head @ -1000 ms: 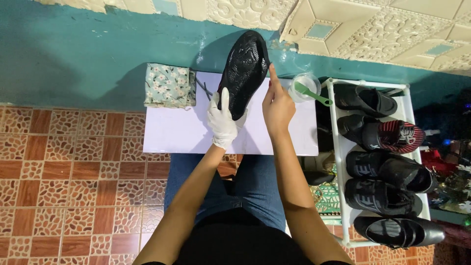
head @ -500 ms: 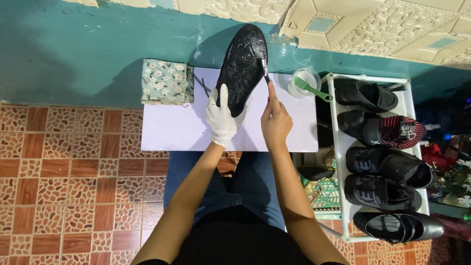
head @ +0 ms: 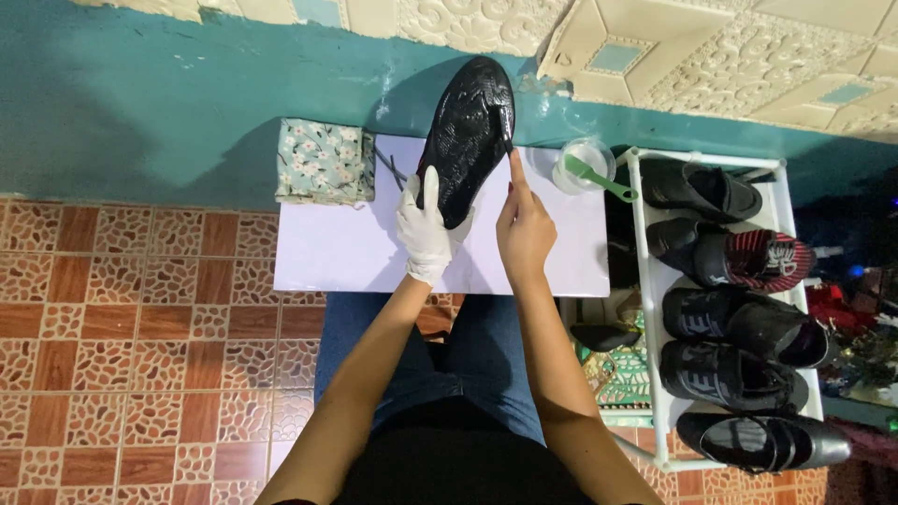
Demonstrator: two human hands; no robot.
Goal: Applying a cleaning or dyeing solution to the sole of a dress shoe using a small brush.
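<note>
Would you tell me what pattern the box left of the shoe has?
White flowers on pale green box, head view.

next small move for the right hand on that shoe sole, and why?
Probably draw the brush down along the sole's right edge. The gloved left hand holds the black shoe sole-up by its heel end, and the right hand has the brush tip at the edge near the toe, so most of the edge lies below it.

Shoe (head: 468, 131) above table (head: 346, 252); box (head: 325, 161) left; cup (head: 585, 164), rack (head: 669, 309) right.
</note>
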